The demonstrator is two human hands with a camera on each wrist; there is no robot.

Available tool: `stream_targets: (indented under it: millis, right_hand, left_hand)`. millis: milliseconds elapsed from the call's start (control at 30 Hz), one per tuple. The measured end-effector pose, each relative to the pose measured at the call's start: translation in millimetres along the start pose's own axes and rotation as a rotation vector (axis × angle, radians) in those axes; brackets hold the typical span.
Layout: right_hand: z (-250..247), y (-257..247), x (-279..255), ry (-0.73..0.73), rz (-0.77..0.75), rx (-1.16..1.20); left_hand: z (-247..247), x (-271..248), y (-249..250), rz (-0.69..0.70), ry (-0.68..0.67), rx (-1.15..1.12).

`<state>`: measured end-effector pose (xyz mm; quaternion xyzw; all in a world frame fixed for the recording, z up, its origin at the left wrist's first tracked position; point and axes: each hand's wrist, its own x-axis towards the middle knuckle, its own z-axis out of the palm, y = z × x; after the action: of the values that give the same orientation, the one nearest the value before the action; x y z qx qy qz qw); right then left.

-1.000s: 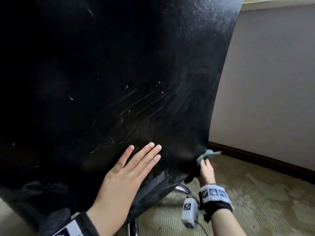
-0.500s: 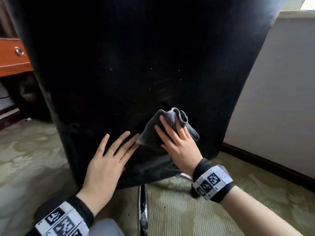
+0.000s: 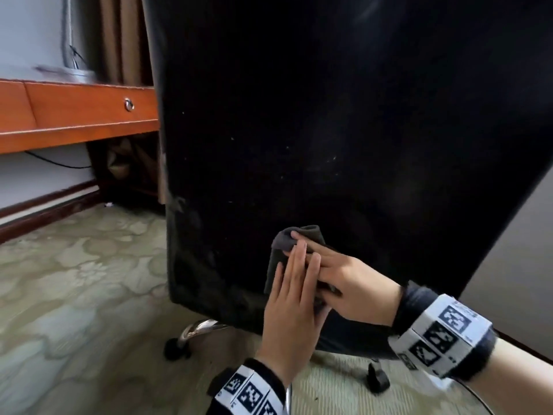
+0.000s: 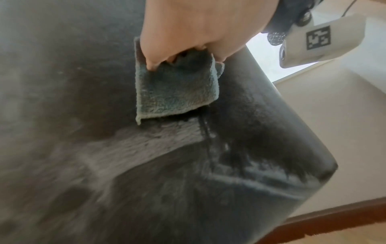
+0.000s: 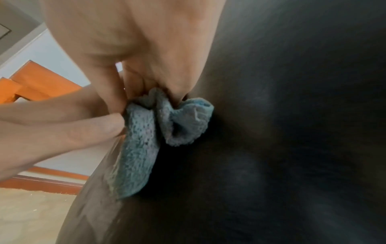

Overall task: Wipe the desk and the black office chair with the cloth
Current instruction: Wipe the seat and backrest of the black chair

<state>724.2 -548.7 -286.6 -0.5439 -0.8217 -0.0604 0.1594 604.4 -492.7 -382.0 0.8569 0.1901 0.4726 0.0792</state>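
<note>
Here cloth [image 3: 282, 250] sits under both hands' fingers [image 3: 299, 262].

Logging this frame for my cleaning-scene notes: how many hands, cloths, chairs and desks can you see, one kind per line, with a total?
Hands: 2, the left hand and the right hand
Cloths: 1, the cloth
Chairs: 1, the black office chair
Desks: 1, the desk
Total: 5

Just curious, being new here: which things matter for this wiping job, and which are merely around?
Job: cloth, chair, desk, left hand, right hand.
Around: curtain, carpet, cable.
</note>
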Motion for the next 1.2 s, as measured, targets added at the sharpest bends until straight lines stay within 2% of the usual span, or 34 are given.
stream_targets:
  millis: [67, 300, 367, 467, 533, 567, 633, 733, 800, 833, 900, 967, 1000, 1033, 1100, 1200]
  right_hand:
    - [-10.3, 2.8, -3.1, -0.011, 0.017, -0.016]
    - [-21.8, 6.5, -13.8, -0.011, -0.074, -0.177]
    - [-15.8, 0.2, -14.3, 0.022, 0.005, -0.01]
    - [-8.8, -20.4, -8.1, 0.067, 0.239, 0.477]
    - [-5.6, -29.0, -5.5, 0.13, 0.289, 0.607]
    - [-7.5, -31.8, -6.2, 0.148, 0.279, 0.572]
    - [-20.2, -36.3, -10.9, 0.198, 0.213, 0.339]
    - [-55.0, -36.7, -16.1, 0.265, 0.033, -0.31]
    - [-71.4, -27.3, -11.4, 0.135, -0.013, -0.702]
    - [-76.1, -20.2, -7.9, 0.055, 0.014, -0.826]
    - [-80.9, -7.4, -2.0, -0.068, 0.09, -0.94]
    - [-84.2, 1.9, 0.5, -0.097, 0.112, -1.032]
    - [-85.5, 4.9, 0.2, -0.098, 0.118, -1.07]
    - [-85.8, 9.0, -1.5, -0.09, 0.124, -1.103]
    - [-84.0, 14.4, -2.9, -0.093, 0.13, -1.164]
    - [-82.7, 21.4, -8.5, -0.175, 0.168, -1.22]
  left_hand:
    - [4.2, 6.6, 4.7, 0.025, 0.025, -0.004]
    - [4.6, 12.7, 5.0, 0.107, -0.007, 0.049]
    - [2.1, 14.4, 9.0, 0.091, 0.044, -0.018]
    - [0.0, 20.4, 14.5, 0.005, 0.18, -0.179]
    - [2.0, 24.4, 11.9, 0.006, 0.251, -0.205]
    - [3.0, 25.9, 7.5, 0.024, 0.266, -0.196]
    - [2.4, 27.4, -9.1, 0.04, 0.257, -0.145]
    - [-5.8, 20.1, -47.9, 0.136, 0.141, -0.001]
    - [-16.6, 11.2, -79.5, 0.218, 0.096, 0.117]
    - [-22.5, 8.3, -96.1, 0.196, 0.109, 0.142]
    - [-37.2, 7.6, -123.2, -0.028, 0.222, 0.078]
    - [-51.8, 19.8, -141.4, -0.307, 0.382, -0.044]
    - [-56.4, 29.4, -144.6, -0.374, 0.435, -0.09]
    - [-58.3, 38.7, -142.5, -0.362, 0.466, -0.111]
    - [-52.2, 51.7, -129.6, -0.204, 0.45, -0.092]
    - [-35.2, 46.6, -115.9, 0.024, 0.286, -0.025]
